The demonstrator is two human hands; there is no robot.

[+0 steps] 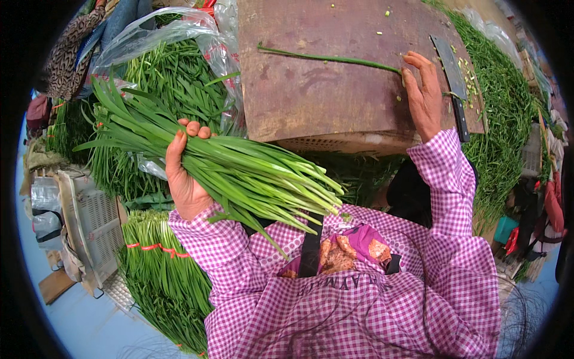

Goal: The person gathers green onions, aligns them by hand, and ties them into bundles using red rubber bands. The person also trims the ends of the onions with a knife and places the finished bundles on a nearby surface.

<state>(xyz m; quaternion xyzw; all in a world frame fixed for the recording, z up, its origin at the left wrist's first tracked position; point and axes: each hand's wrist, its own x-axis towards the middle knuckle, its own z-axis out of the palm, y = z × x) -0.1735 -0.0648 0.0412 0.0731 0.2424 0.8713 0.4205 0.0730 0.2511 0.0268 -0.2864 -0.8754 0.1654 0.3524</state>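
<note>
My left hand [190,175] grips a thick bunch of garlic chives [251,166], with pale cut ends towards the lower right and leafy tips towards the upper left. At the right of a worn brown board [309,103], my right hand [423,92] has thumb and fingers apart. The thumb tip meets the right end of a single green stalk [332,58] lying across the board. A knife [448,72] with a black handle lies just right of that hand, beside small chopped stem pieces [470,83].
Loose chives fill a clear plastic bag [157,22] left of the board. Bundles tied with red bands [166,249] stand at lower left, near a grey plastic crate [94,224]. More greens [497,98] are heaped along the right. Another person's patterned sleeve [74,54] shows at upper left.
</note>
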